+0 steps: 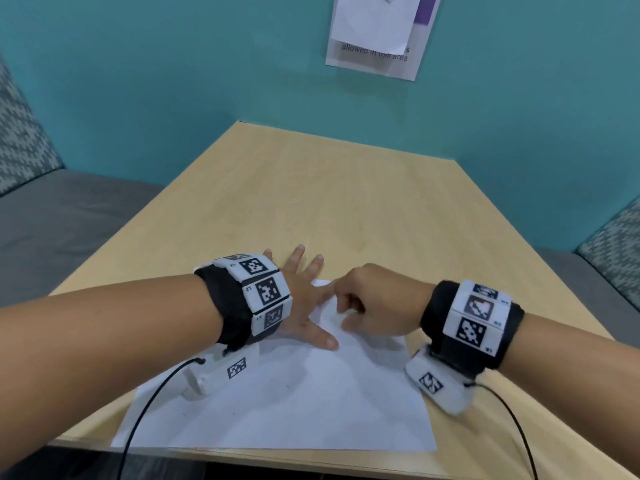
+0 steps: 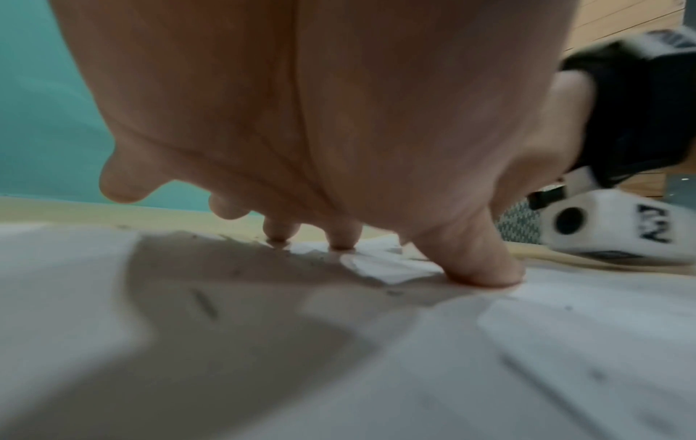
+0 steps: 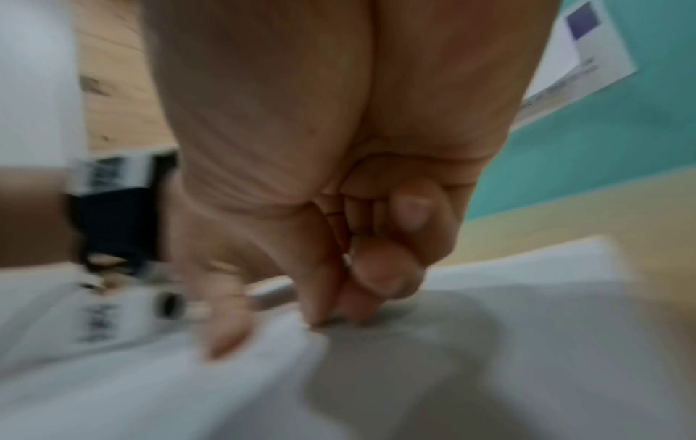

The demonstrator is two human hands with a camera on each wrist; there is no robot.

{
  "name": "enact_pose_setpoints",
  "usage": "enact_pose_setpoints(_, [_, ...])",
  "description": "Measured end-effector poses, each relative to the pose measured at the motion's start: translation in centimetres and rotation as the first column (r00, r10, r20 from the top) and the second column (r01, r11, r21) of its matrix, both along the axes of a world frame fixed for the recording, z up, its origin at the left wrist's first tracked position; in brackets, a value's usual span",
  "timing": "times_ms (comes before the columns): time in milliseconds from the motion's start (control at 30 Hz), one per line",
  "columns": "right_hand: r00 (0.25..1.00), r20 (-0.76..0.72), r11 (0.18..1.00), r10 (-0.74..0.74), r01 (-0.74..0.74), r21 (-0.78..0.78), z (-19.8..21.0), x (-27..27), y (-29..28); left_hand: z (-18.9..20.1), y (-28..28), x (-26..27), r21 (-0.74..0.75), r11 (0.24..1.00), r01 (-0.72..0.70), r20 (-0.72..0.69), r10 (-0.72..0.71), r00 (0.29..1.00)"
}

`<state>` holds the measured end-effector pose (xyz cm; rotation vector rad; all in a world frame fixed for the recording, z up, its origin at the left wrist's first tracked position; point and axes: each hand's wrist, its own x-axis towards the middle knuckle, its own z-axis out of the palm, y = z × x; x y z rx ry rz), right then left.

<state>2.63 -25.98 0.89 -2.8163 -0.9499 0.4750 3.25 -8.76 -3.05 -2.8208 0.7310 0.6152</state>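
A white sheet of paper [image 1: 294, 403] lies on the light wooden table [image 1: 346, 202] near its front edge. My left hand [image 1: 308, 306] lies flat on the sheet's far left part with fingers spread; in the left wrist view the thumb and fingertips [image 2: 485, 274] press down on the paper [image 2: 565, 357]. My right hand [image 1: 346, 310] is curled just to the right of it, almost touching the left forefinger. In the blurred right wrist view, my right hand [image 3: 324, 312] brings thumb and forefinger together on a raised ridge of the paper [image 3: 527, 357].
A teal wall stands behind the table, with a printed notice [image 1: 377, 32] on it. Grey bench seats [image 1: 52, 230] with patterned backs flank the table on both sides. Black cables [image 1: 145, 410] run from both wrist cameras over the table's front edge.
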Motion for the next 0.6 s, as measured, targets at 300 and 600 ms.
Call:
enact_pose_setpoints(300, [1.000, -0.019, 1.000, 0.019, -0.019, -0.002, 0.1, -0.3, -0.4, -0.4, 0.2, 0.4, 0.006, 1.000, -0.006, -0.001, 0.006, 1.000])
enact_pose_setpoints(600, [0.999, 0.014, 0.999, -0.032, 0.033, -0.033, -0.3, 0.9, -1.6, -0.2, 0.1, 0.3, 0.044, 0.999, -0.006, 0.001, 0.006, 1.000])
